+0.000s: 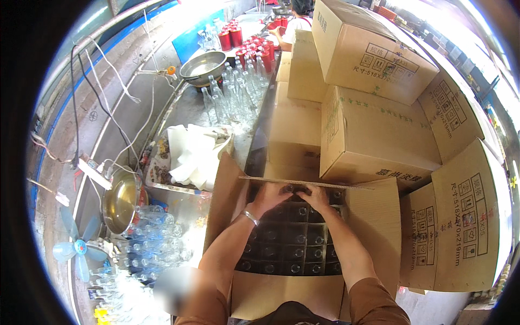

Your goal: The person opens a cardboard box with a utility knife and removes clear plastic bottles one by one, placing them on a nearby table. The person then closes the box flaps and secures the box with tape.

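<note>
In front of me stands an open cardboard box [374,216] with its flaps spread. Dark dividers split its inside into cells, and round bottle mouths [295,268] show in several of them. Both my arms reach into its far side. My left hand [270,197], with a silvery band at the wrist, has its fingers curled in by the far row. Close beside it, my right hand [315,196] has thumb and fingers drawn together. Whatever lies between the fingertips is small and dark, too hidden to name.
Stacked closed cartons [379,130] rise at the right and ahead. On the left bench, clear glass bottles [233,97] stand near a metal basin [203,67] and red cups [254,50]. More bottles [154,238], a fan [80,248] and a gold bowl [120,201] are nearer. Another person [297,24] works far ahead.
</note>
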Tool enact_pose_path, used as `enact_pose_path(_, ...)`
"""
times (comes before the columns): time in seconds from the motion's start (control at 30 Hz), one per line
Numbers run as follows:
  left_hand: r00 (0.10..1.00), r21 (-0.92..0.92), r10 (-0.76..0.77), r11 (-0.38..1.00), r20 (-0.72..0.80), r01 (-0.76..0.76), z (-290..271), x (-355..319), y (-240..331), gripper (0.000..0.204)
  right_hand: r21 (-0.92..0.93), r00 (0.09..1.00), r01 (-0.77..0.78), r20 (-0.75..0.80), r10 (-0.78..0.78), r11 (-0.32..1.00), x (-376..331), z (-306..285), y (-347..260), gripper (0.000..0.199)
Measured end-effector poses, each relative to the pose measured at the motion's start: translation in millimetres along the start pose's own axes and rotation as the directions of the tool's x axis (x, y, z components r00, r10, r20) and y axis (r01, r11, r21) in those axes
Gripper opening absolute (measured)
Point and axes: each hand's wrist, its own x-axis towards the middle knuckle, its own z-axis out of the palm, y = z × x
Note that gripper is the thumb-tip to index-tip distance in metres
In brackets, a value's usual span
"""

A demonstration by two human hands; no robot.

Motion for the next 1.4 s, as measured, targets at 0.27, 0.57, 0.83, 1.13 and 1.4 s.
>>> enact_pose_path(0.27,0.97,0.004,-0.214,0.976,-0.116,0.216,-160,0,163,0.033,-0.03,0.92,-0.319,0.229,0.317,0.947,11,-17,-67,0.045)
enact_pose_path(0.57,0.839,-0.523,-0.321,0.851,-0.439,0.052,-360,-103,274,0.017,-0.018,0.986,-0.034,0.163,0.036,0.999,90,-96,-280,0.022)
enact_pose_path(0.83,0.562,-0.134,-0.274,0.951,-0.78,0.277,-367,-183,231,0.026,0.511,0.98,0.108,0.088,-0.177,0.853,190,-86,-446,0.038)
enact_pose_path(1.13,0.107,-0.441,-0.626,0.65,-0.773,0.619,-253,-298,42,0.038,0.29,0.807,0.205,0.491,-0.329,0.935,164,226,-456,0.038)
enact_pose_path(1.4,-0.033,-0.526,-0.671,0.548,-0.74,0.65,-197,-333,-46,0.041,0.163,0.785,0.182,0.57,-0.243,0.97,128,406,-413,0.047)
